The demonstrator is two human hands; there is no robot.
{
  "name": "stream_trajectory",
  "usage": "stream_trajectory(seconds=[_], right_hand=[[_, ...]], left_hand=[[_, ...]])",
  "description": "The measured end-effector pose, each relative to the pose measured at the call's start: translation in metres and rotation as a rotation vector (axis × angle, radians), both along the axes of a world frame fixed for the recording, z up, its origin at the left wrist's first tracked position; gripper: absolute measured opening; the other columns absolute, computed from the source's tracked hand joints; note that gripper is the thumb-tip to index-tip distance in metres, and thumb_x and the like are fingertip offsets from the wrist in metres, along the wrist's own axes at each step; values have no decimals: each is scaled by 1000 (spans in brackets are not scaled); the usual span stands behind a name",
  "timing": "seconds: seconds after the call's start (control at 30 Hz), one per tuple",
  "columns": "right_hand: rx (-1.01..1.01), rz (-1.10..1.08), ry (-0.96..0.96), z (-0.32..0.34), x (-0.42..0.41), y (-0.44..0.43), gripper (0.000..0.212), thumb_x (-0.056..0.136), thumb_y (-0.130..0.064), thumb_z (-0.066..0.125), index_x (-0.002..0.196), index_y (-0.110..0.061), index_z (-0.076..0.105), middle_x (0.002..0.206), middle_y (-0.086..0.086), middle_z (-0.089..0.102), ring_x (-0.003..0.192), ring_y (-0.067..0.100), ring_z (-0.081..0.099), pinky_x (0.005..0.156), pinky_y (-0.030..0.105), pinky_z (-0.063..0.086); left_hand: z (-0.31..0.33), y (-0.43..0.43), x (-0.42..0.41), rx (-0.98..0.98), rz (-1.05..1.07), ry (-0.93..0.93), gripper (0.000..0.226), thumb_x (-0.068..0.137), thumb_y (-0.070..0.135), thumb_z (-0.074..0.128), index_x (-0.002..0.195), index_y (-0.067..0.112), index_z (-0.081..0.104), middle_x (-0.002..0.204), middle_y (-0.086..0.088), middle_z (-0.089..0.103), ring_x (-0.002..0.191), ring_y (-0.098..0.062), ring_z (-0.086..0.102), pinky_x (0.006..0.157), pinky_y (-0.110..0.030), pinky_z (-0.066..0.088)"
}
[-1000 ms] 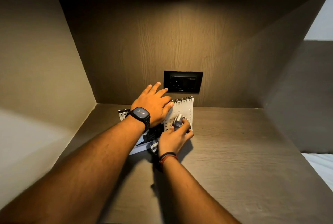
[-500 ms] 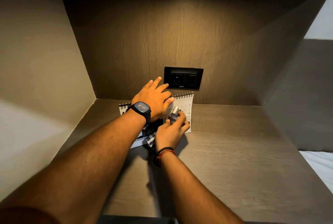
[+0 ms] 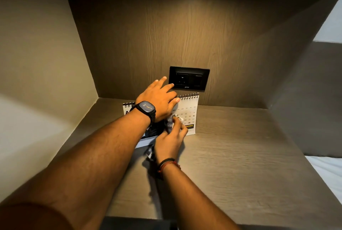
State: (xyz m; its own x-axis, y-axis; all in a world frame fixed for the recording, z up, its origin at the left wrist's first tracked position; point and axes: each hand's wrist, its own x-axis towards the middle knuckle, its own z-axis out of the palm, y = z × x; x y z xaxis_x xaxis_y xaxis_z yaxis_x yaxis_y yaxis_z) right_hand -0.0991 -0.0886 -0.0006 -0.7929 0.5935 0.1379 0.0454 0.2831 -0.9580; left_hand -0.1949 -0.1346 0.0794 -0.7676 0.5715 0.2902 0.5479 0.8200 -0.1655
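Head view: white spiral-bound desk calendar (image 3: 191, 108), stood with long axis running left to right. Left hand (image 3: 159, 98) laid flat along calendar's top edge, fingers straight. Right hand (image 3: 169, 141) bunched round grey checked cloth (image 3: 169, 122), pressed against calendar's front face, nearer to its unwiped right page.

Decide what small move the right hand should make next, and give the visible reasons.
Probably wipe the cloth sideways across the calendar page: the right hand holds it, bunched, against the date grid, while the left hand lies flat on the spiral-bound top, apparently steadying it.
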Motion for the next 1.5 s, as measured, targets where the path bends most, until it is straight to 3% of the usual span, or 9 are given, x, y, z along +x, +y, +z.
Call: stream_trajectory(seconds=[0.33, 0.43, 0.53, 0.67, 0.93, 1.03, 1.17, 1.3, 1.5], right_hand=[[-102, -90, 52, 15, -14, 2, 51, 81, 12, 48, 125, -13, 50, 137, 15, 38, 119, 33, 53, 100, 40, 49], [-53, -27, -39, 0, -3, 1, 55, 81, 13, 46, 127, -16, 49, 138, 12, 38, 121, 30, 52, 102, 36, 48], [-223, -142, -115, 2, -8, 14, 53, 83, 14, 48, 128, -13, 48, 135, 16, 38, 113, 34, 58, 96, 40, 52], [-118, -125, 38, 15, -14, 13, 53, 82, 12, 49, 128, -14, 50, 138, 14, 38, 117, 33, 55, 94, 31, 49], [-204, -94, -28, 11, -7, 5, 46, 81, 16, 46, 117, -13, 51, 132, 12, 39, 113, 33, 57, 94, 31, 51], [-150, -115, 93, 19, -12, 1, 49, 80, 12, 47, 122, -13, 52, 135, 13, 40, 120, 34, 52, 98, 41, 50], [-150, -92, 3, 6, -5, 0, 49, 80, 14, 45, 119, -14, 53, 132, 12, 41, 114, 32, 56, 92, 24, 47], [-309, -190, -126, 9, -10, 10, 45, 83, 14, 46, 120, -11, 52, 129, 17, 41, 107, 38, 59, 90, 34, 49], [-186, -124, -10, 7, -8, 7, 46, 82, 12, 48, 120, -14, 53, 132, 13, 40, 111, 34, 58, 86, 24, 44]], left_hand=[[0, -1, 0, 5, 7, -17, 52, 96, 47, 16, 132, 23, 46, 152, -6, 32, 143, -30, 11, 114, -45, 12], [0, -1, 0, 3, 13, -3, 52, 96, 47, 16, 131, 24, 46, 152, -6, 32, 142, -30, 13, 115, -45, 13], [-1, 0, 1, 0, 12, 16, 52, 96, 47, 16, 131, 24, 47, 152, -6, 32, 142, -30, 15, 115, -45, 15], [-1, 0, 1, 17, 8, 13, 51, 96, 47, 17, 130, 25, 47, 154, -6, 27, 141, -31, 15, 114, -45, 16], [0, 0, 5, 47, -9, 53, 45, 96, 46, 22, 122, 24, 53, 150, -7, 35, 129, -28, 34, 105, -42, 30], [-1, 0, 4, 50, 0, 46, 45, 96, 46, 23, 124, 25, 52, 151, -6, 34, 133, -29, 31, 108, -42, 27], [-3, 0, 2, 36, 3, 39, 47, 96, 45, 21, 128, 25, 49, 152, -6, 31, 138, -31, 22, 113, -44, 20], [-3, 0, 2, 46, 4, 25, 48, 96, 45, 20, 129, 25, 49, 153, -6, 30, 141, -31, 18, 114, -45, 16], [-4, -1, 3, 46, -5, 17, 51, 92, 50, 23, 128, 24, 49, 153, -8, 28, 141, -32, 15, 114, -48, 15]])
